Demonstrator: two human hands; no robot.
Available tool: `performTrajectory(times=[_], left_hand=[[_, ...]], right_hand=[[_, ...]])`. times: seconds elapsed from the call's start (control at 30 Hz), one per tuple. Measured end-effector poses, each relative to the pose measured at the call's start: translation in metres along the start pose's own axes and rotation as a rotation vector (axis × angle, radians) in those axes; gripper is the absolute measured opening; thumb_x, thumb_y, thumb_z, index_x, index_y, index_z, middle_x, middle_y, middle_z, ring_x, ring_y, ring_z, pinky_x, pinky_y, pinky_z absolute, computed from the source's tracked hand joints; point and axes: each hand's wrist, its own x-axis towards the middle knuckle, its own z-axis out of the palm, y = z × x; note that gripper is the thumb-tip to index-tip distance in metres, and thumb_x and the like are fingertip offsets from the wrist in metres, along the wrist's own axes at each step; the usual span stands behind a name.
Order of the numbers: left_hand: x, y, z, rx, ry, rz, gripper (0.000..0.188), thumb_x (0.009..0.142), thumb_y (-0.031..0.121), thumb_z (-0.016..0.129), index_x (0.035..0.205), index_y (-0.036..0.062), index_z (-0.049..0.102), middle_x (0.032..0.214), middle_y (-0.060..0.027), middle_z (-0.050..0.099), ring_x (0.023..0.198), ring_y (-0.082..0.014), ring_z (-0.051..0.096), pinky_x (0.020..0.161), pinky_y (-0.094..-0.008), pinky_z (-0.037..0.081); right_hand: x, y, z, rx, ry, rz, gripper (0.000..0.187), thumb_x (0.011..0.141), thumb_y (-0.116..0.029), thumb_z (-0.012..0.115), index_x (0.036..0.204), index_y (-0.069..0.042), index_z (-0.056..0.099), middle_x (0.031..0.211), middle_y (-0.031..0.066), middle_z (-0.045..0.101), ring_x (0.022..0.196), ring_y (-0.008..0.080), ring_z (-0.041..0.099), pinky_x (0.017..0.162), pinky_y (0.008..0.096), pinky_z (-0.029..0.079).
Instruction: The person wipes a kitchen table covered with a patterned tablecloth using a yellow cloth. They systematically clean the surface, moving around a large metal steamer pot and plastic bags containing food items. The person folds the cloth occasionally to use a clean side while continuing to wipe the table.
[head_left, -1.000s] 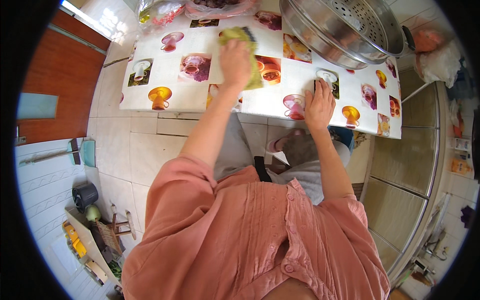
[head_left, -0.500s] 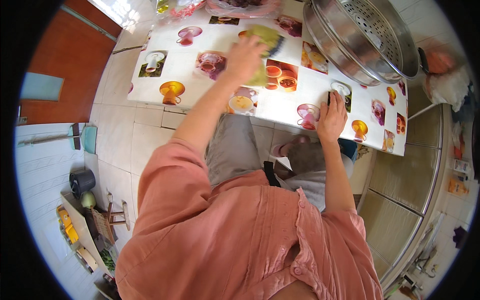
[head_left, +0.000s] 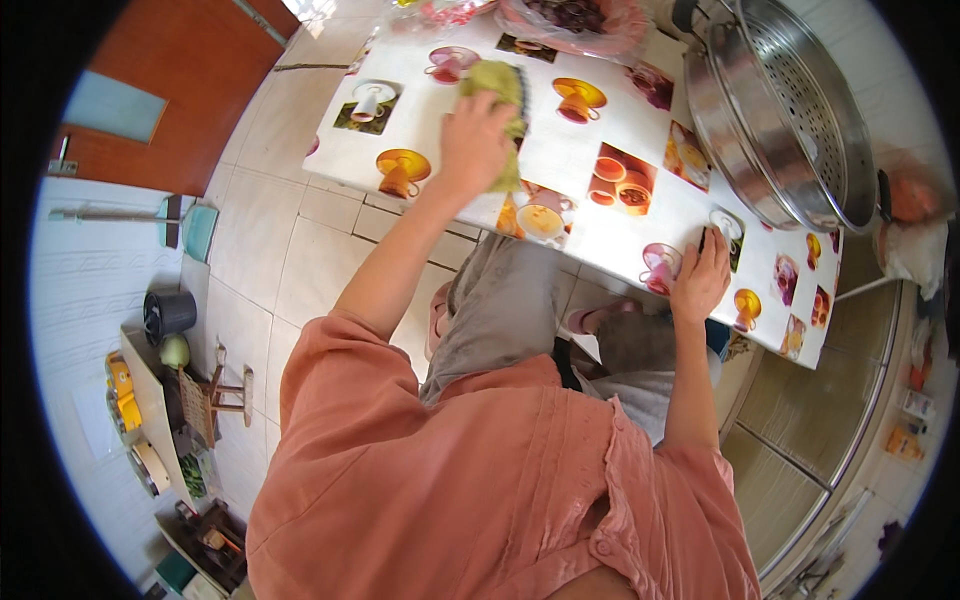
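One cloth on the table, probably light, soft, floppy; best held by its bunched middle. It lies under the left hand, spilling past fingertips and along the thumb side. Left fingers press it, clenching unclear. Right hand rests on table; grip unclear.

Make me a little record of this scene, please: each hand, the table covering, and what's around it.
Left hand: on a green cloth, against the patterned tablecloth
Right hand: rests near the tablecloth's front edge; whether it holds anything is unclear
Tablecloth pattern: cups and saucers on white
Right side: steel steamer pot, perforated inside
Far side: plastic bag with dark contents
Room, left: orange-brown door, pale tiled floor
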Motion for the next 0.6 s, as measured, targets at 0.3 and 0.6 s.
performTrajectory(times=[0.3, 0.6], left_hand=[[-0.013, -0.103, -0.044, 0.072, -0.006, -0.128, 0.045, 0.085, 0.011, 0.068, 0.129, 0.021, 0.069, 0.135, -0.0061, 0.062, 0.12, -0.0314, 0.06, 0.1, -0.0462, 0.052], [-0.076, -0.159, -0.06, 0.187, 0.268, -0.433, 0.038, 0.083, 0.014, 0.07, 0.121, 0.0132, 0.068, 0.131, -0.0165, 0.058, 0.119, -0.0406, 0.056, 0.1, -0.051, 0.049]], right_hand=[[0.001, 0.006, 0.002, -0.001, 0.011, -0.05, 0.044, 0.104, -0.026, 0.056, 0.142, -0.004, 0.06, 0.148, 0.0142, 0.059, 0.137, 0.037, 0.053, 0.114, 0.0484, 0.039], [0.001, 0.0, 0.002, -0.018, 0.029, -0.064, 0.044, 0.105, -0.028, 0.056, 0.141, -0.004, 0.061, 0.148, 0.0145, 0.059, 0.135, 0.0377, 0.054, 0.112, 0.0488, 0.041]])
